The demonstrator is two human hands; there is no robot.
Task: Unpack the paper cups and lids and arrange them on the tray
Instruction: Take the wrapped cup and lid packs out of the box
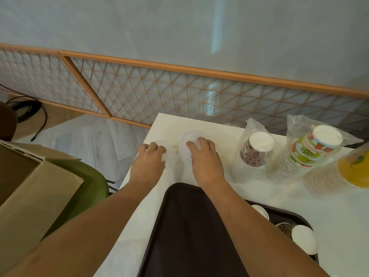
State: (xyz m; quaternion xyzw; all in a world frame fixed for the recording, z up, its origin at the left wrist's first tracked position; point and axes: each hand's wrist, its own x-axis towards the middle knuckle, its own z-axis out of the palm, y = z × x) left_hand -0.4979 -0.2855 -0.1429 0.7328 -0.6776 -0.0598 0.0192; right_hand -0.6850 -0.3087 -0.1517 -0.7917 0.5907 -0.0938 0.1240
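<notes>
Hands first: your left hand (148, 159) lies at the table's (229, 134) far left corner with its fingers bent down over a smaller clear lid (162, 145), gripping its near edge, and your right hand (205, 158) sits just beside it with the fingers curled round the top of a larger clear lid (188, 140). That larger piece is pale and blurred, so you cannot tell from here whether it is one lid or a stack. Both lids sit on the white tabletop, just beyond the far end of the dark brown tray (189, 226), and neither is on it. Your forearms run out over the tray and its left side. On the tray's right part, close to your right arm, stand a white-topped cup (304, 238), a brown-patterned cup (283, 228) touching it, and another pale cup (259, 209) a little farther along. To the right of your hands, three sleeves of cups lean on the table: a brown-patterned sleeve (256, 151) in clear plastic wrap, a fruit-print sleeve (311, 150) also in wrap, and an orange-yellow sleeve (351, 172) at the frame's edge. Off the table to your left are an open cardboard box (30, 186) and a green seat (91, 180) beside it. A black cable (40, 114) lies on the floor below the lattice wall panel (139, 92).
</notes>
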